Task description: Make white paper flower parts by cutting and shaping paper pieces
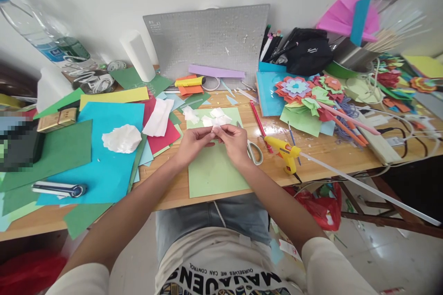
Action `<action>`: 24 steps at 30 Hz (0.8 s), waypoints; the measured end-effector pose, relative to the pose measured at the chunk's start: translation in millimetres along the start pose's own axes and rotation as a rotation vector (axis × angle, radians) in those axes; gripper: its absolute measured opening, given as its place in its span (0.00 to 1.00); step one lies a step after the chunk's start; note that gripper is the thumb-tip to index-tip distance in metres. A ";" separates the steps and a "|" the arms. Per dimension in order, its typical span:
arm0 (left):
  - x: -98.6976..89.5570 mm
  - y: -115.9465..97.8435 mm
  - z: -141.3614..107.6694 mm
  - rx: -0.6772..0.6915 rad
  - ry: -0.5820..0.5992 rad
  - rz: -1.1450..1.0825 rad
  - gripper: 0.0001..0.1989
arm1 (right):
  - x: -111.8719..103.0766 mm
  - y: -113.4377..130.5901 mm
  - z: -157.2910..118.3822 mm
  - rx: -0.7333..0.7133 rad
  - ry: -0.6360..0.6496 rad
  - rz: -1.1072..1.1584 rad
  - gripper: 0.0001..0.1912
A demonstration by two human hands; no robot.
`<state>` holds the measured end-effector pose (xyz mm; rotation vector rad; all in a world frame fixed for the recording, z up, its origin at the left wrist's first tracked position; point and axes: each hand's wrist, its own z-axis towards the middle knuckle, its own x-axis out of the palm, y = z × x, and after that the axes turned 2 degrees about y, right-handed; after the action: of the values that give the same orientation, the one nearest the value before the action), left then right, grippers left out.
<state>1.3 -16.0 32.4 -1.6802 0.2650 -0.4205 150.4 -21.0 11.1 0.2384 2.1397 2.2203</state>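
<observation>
My left hand (196, 144) and my right hand (236, 142) meet above a light green sheet of paper (218, 173). Both are closed, thumbs and fingertips pinched together on a small piece of white tissue paper, mostly hidden by the fingers. Just beyond the fingertips lie several white tissue paper pieces (218, 114), with another white scrap (190, 114) to their left. A pair of scissors (255, 153) rests beside my right hand, partly covered by it. Left of my left hand, a folded white tissue (158, 117) lies on red paper (169, 137).
A yellow glue gun (285, 152) with a long glue stick and a red pen (260, 124) lie at right. Paper flowers (297, 91) are behind them. On the left, a blue sheet (114, 173) carries crumpled tissue (122, 138) and a stapler (58, 189). A grey cutting mat (207, 39) leans on the wall.
</observation>
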 end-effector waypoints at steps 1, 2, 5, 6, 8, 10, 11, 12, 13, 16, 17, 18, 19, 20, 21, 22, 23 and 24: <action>-0.7 0.2 0.6 -0.006 0.004 -0.007 0.22 | 0.1 -0.4 0.2 0.005 0.002 0.012 0.18; -1.3 0.4 1.2 -0.010 0.004 -0.018 0.21 | 0.1 -0.7 0.2 0.002 0.007 0.024 0.18; -2.4 1.9 2.7 -0.029 -0.029 -0.069 0.20 | 0.3 -1.3 -0.2 -0.017 0.035 0.035 0.17; -2.6 2.6 3.1 -0.039 -0.043 -0.088 0.20 | 0.5 -1.5 -0.3 -0.018 0.038 0.030 0.17; -2.8 4.5 3.9 -0.065 -0.061 -0.128 0.19 | 0.8 -2.2 -0.2 -0.018 0.036 0.024 0.17; -3.2 6.7 5.0 -0.091 -0.080 -0.174 0.18 | 1.0 -3.0 0.2 -0.025 0.040 0.032 0.16; -3.7 7.8 5.7 -0.101 -0.096 -0.199 0.18 | 1.1 -3.3 0.4 -0.032 0.043 0.037 0.15; -4.4 8.7 6.5 -0.110 -0.120 -0.227 0.17 | 1.1 -3.3 0.4 -0.038 0.046 0.040 0.15; -5.3 9.4 7.5 -0.117 -0.149 -0.258 0.16 | 1.1 -3.1 0.4 -0.041 0.047 0.041 0.14; -8.7 9.4 10.2 -0.128 -0.221 -0.345 0.14 | 1.2 -1.5 0.0 -0.045 0.053 0.049 0.14; -9.6 8.6 10.9 -0.135 -0.232 -0.366 0.13 | 1.2 -1.1 -0.1 -0.046 0.058 0.057 0.14; -10.2 7.4 11.3 -0.150 -0.239 -0.386 0.12 | 1.2 -0.9 -0.2 -0.048 0.064 0.065 0.14; -10.4 5.8 11.6 -0.169 -0.245 -0.408 0.12 | 1.1 -0.9 -0.2 -0.052 0.073 0.070 0.14; -10.1 4.2 11.6 -0.192 -0.250 -0.432 0.12 | 1.0 -1.2 -0.1 -0.056 0.082 0.070 0.14; -9.4 2.6 11.3 -0.216 -0.253 -0.457 0.12 | 1.0 -1.4 -0.1 -0.062 0.089 0.068 0.14; -8.4 1.3 10.9 -0.234 -0.253 -0.478 0.14 | 0.9 -1.6 -0.1 -0.066 0.095 0.064 0.14; -7.2 0.2 10.3 -0.244 -0.246 -0.490 0.16 | 0.9 -1.4 -0.2 -0.070 0.098 0.058 0.14; -5.9 -0.5 9.6 -0.244 -0.231 -0.487 0.18 | 0.9 -0.9 -0.6 -0.072 0.097 0.048 0.14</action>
<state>-0.1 -4.9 31.1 -2.0153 -0.2819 -0.5630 149.3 -21.4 10.3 0.1847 2.1167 2.3778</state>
